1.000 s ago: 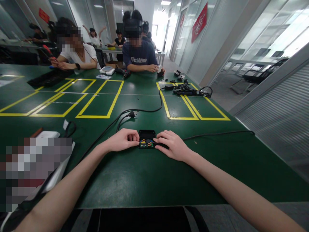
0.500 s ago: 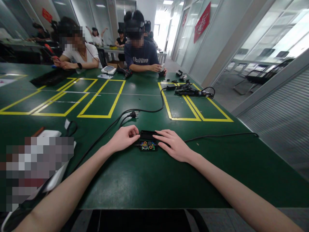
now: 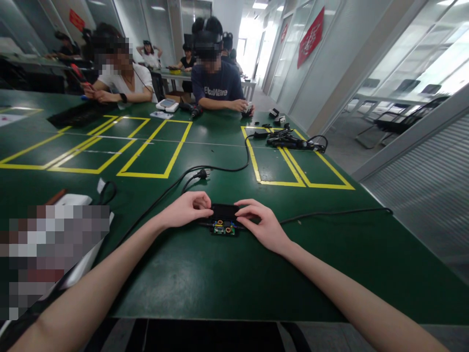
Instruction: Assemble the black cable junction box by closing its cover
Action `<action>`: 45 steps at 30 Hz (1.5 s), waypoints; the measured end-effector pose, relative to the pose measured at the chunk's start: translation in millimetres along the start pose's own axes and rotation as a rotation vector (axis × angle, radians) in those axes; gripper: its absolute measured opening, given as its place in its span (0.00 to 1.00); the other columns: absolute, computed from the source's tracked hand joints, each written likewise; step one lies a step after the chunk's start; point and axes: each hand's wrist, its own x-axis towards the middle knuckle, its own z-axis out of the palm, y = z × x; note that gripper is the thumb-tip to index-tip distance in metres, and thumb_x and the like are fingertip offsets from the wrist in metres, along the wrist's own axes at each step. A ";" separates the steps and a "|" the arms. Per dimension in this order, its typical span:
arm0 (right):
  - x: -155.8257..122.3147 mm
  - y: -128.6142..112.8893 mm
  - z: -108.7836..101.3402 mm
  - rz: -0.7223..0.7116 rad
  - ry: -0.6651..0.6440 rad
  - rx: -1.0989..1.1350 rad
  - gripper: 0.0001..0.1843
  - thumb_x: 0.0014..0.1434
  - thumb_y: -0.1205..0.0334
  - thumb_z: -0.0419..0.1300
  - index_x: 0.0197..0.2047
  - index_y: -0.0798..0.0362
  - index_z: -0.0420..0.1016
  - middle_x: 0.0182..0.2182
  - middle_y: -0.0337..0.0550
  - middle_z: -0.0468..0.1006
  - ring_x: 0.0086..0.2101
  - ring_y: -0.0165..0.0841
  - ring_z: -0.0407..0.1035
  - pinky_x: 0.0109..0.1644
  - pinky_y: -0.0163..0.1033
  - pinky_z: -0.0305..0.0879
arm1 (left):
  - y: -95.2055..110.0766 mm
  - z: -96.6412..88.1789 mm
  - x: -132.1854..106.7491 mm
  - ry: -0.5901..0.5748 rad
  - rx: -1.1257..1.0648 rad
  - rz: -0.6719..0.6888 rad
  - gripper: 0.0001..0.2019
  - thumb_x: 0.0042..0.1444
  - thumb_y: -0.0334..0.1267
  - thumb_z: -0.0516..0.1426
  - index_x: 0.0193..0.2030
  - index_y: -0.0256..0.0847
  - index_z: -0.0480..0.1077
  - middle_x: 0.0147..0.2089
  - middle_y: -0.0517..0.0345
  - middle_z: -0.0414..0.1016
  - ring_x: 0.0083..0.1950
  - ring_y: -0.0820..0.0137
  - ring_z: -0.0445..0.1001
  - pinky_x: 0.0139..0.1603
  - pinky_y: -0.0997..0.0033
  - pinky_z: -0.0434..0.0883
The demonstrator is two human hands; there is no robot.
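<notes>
Between my hands is a black plastic adapter cover (image 3: 224, 211), its broad face toward me, just beyond a small circuit board (image 3: 224, 229) in a black case. Two copper coils and some blue and yellow parts show on the board. My left hand (image 3: 188, 209) is closed, thumb and fingers pinching the cover's left end. At its right end, my right hand (image 3: 266, 226) grips the cover between thumb and fingertips. Cables leave the case on both sides; the right one (image 3: 330, 213) runs toward the table edge.
A black cord with a plug (image 3: 202, 174) curves across the green table (image 3: 176, 278). Yellow tape rectangles mark the far half, with a pile of black adapters (image 3: 289, 139) at right. A blurred white item (image 3: 78, 199) lies at left. Two people work opposite, near a drill (image 3: 196, 111).
The cover has tipped up so more of its face shows. My right fingers have drawn from a spread pose into a grip on its end. The camera view shifted slightly.
</notes>
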 end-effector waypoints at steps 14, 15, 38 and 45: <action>-0.2 7.0 3.5 0.041 -0.018 0.000 0.21 0.64 0.67 0.59 0.60 0.47 0.76 0.43 0.45 0.79 0.40 0.35 0.75 0.38 0.39 0.77 | -5.1 0.9 2.0 -0.006 -0.142 -0.058 0.14 0.48 0.41 0.68 0.34 0.39 0.69 0.31 0.60 0.79 0.33 0.71 0.79 0.36 0.72 0.73; -0.3 5.9 2.8 0.050 -0.028 -0.012 0.20 0.64 0.66 0.59 0.59 0.47 0.77 0.42 0.45 0.80 0.39 0.35 0.75 0.38 0.39 0.76 | -4.6 0.2 1.6 -0.008 -0.140 -0.062 0.13 0.48 0.41 0.68 0.34 0.39 0.69 0.31 0.60 0.79 0.33 0.71 0.79 0.36 0.72 0.73; -1.3 -4.4 -5.1 -0.178 -0.127 -0.045 0.16 0.63 0.74 0.55 0.48 0.50 0.79 0.45 0.47 0.79 0.46 0.36 0.75 0.52 0.45 0.74 | 7.8 4.4 -6.5 -0.080 0.082 0.185 0.08 0.57 0.41 0.62 0.36 0.37 0.76 0.38 0.55 0.81 0.38 0.69 0.77 0.43 0.70 0.73; -5.3 1.0 -5.7 -0.318 -0.213 -0.215 0.23 0.59 0.65 0.67 0.58 0.51 0.73 0.50 0.51 0.79 0.49 0.42 0.75 0.53 0.49 0.73 | 8.1 20.1 -10.0 -0.066 0.477 0.364 0.24 0.45 0.51 0.74 0.45 0.42 0.77 0.42 0.56 0.78 0.44 0.63 0.74 0.44 0.68 0.69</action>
